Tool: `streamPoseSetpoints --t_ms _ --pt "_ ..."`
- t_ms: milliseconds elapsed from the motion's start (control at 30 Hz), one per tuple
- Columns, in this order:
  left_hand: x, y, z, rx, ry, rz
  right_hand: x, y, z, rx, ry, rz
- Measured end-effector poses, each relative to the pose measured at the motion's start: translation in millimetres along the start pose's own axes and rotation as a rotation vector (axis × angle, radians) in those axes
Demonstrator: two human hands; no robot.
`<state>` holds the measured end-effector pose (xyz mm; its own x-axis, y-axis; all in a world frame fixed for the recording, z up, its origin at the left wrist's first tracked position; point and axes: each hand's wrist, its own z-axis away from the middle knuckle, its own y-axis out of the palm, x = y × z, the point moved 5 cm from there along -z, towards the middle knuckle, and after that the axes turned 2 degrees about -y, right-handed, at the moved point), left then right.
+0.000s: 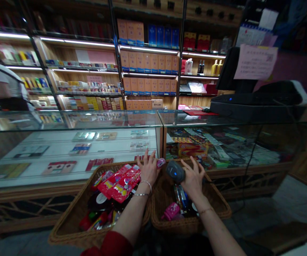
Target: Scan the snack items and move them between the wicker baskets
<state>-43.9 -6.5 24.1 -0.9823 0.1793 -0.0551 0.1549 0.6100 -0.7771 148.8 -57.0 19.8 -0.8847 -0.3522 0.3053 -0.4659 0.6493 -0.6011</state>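
Left hand (148,170): holds pink item (161,163), probably light; pinch edges.
Right hand (192,179): grips grey scanner (175,171), likely rigid; clasp body.

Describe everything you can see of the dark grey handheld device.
The dark grey handheld device has a smooth, rounded head that looks like plastic, with a small lit blue light. The right hand grips it, hiding part of its body. It appears over the right wicker basket, apart from the small pink item beside it.
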Motion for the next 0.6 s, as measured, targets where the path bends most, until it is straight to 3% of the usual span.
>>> streamPoseSetpoints --t_ms 600 --pt "1.3 -0.8 1.0 -0.011 -0.010 0.002 -2.4 0.8 -0.5 0.018 0.010 0.017"
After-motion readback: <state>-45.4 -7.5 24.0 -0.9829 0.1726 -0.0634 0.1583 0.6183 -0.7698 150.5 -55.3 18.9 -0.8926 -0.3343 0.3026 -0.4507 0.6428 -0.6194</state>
